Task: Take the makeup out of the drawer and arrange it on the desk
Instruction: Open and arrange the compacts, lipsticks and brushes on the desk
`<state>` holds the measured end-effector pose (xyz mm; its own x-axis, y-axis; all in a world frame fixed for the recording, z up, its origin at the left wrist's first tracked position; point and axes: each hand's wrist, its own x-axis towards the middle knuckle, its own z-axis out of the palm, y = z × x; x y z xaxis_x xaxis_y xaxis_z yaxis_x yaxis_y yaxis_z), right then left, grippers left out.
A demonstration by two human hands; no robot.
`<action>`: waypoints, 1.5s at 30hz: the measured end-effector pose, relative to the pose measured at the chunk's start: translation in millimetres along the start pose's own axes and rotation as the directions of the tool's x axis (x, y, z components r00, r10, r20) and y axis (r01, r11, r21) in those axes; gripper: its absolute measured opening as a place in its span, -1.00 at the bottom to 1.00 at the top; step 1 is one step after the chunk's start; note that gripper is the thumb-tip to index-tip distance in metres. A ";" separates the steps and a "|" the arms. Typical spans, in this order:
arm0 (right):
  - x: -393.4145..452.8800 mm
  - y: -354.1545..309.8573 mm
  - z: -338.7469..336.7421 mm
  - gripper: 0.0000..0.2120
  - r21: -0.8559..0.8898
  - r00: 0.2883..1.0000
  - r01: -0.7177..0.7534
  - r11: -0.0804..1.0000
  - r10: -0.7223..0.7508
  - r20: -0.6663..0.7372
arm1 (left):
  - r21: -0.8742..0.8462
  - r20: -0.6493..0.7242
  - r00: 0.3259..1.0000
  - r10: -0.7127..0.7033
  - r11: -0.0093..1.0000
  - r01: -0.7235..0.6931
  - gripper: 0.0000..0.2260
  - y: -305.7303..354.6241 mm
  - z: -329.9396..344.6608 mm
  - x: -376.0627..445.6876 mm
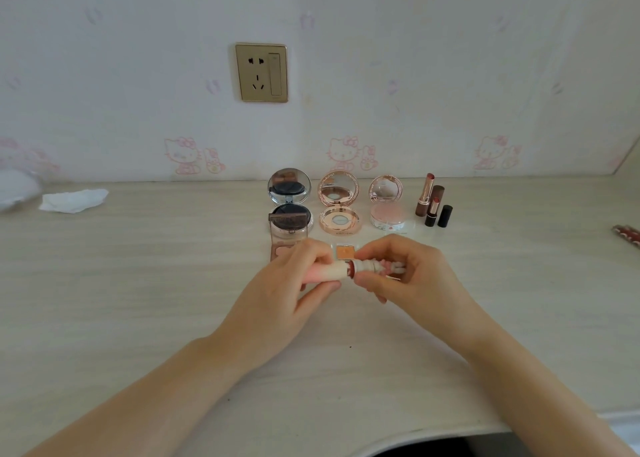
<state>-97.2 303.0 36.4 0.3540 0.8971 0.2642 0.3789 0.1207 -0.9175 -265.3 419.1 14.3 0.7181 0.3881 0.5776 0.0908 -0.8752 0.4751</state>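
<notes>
head view, centre of frame: left hand (277, 294) fingers pinching a cream lipstick (332, 271) cap, right hand (412, 276) fingers pinching its base, above the desk (138, 283).

desk (138, 283): pale wood grain | wallpaper (415, 76): white, pink cartoon cats | socket plate (261, 72): gold | left compact (289, 198): silver, dark cushion | middle compact (338, 202): rose gold | right compact (386, 204): pale pink | held lipstick (341, 270): cream-pink tube, dark red bullet | 2 standing lipsticks (429, 198): red bullets, brown bases | tissue (73, 200): white
</notes>
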 end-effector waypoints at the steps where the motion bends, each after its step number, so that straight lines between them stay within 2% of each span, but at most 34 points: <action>1: -0.3 -0.7 0.1 -0.76 -0.001 1.000 -0.003 1.000 0.003 -0.003 | -0.010 0.001 1.000 -0.001 1.000 0.001 -0.83 -0.8 -0.5 0.3; 6: -1.0 -5.6 -0.9 -0.87 0.144 1.000 0.022 0.989 -0.022 -0.005 | -0.153 -0.007 0.998 -0.066 0.986 0.064 -0.84 -0.2 0.9 0.0; 8: -0.7 -6.4 -0.2 -0.81 0.162 1.000 0.018 0.987 -0.015 -0.019 | -0.165 0.024 0.999 -0.047 0.985 0.050 -0.86 -0.7 3.1 -0.9; 11: -0.6 -5.0 -0.5 -0.62 0.155 1.000 -0.025 0.988 0.026 -0.004 | -0.120 0.068 0.998 -0.007 0.993 0.015 -0.85 0.2 5.7 -2.3; 13: -1.1 -3.7 -1.6 -0.59 0.155 0.998 -0.051 0.987 0.046 0.033 | -0.080 0.064 0.998 -0.014 0.997 0.020 -0.81 0.0 6.2 -1.8; 17: -1.5 -5.7 1.4 -0.86 0.098 0.995 -0.089 0.991 0.085 0.048 | -0.053 0.056 0.998 -0.002 0.999 0.005 -0.82 0.5 6.4 -2.3; 20: -1.9 -5.7 3.8 -0.72 -0.024 0.989 -0.127 0.992 0.128 0.068 | -0.046 0.045 0.999 -0.001 0.999 0.003 -0.83 2.1 5.2 -3.6; 22: -1.9 -5.4 2.1 -0.76 -0.076 0.990 -0.123 0.990 0.127 0.059 | -0.041 0.041 0.999 -0.005 0.999 0.006 -0.85 2.9 4.1 -2.7; 26: 1.5 -2.1 -5.4 -0.95 0.043 0.994 -0.108 0.993 0.108 0.005 | -0.100 0.003 0.996 -0.089 0.991 0.089 -0.84 0.8 1.6 -0.5; 29: 3.2 1.0 -8.3 -0.76 0.140 0.989 -0.138 0.980 0.145 -0.042 | -0.150 -0.017 0.992 -0.125 0.981 0.121 -0.86 -0.5 0.9 -0.1; 32: 4.8 1.8 -10.2 -0.66 0.255 0.980 -0.159 0.954 0.184 -0.077 | -0.145 -0.045 0.991 -0.129 0.982 0.121 -0.80 0.5 1.7 0.6; 37: 4.3 0.4 -12.8 -0.69 0.330 0.979 -0.142 0.933 0.182 -0.092 | -0.125 -0.034 0.994 -0.104 0.987 0.099 -0.72 1.9 2.5 -1.0; 41: 5.3 0.6 -12.7 -0.70 0.405 0.976 -0.124 0.906 0.184 -0.113 | -0.143 -0.007 0.996 -0.086 0.986 0.084 -0.82 4.2 1.7 -1.4; 45: 4.9 -0.4 -13.4 -0.66 0.521 0.980 -0.118 0.845 0.184 -0.076 | -0.164 0.053 0.995 -0.081 0.983 0.089 -0.86 7.9 1.4 -1.6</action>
<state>-84.2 301.6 42.0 0.4817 0.8690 0.1128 -0.1674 0.2176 -0.9616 -264.8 411.3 16.2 0.7437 0.4420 0.5015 0.0400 -0.7782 0.6267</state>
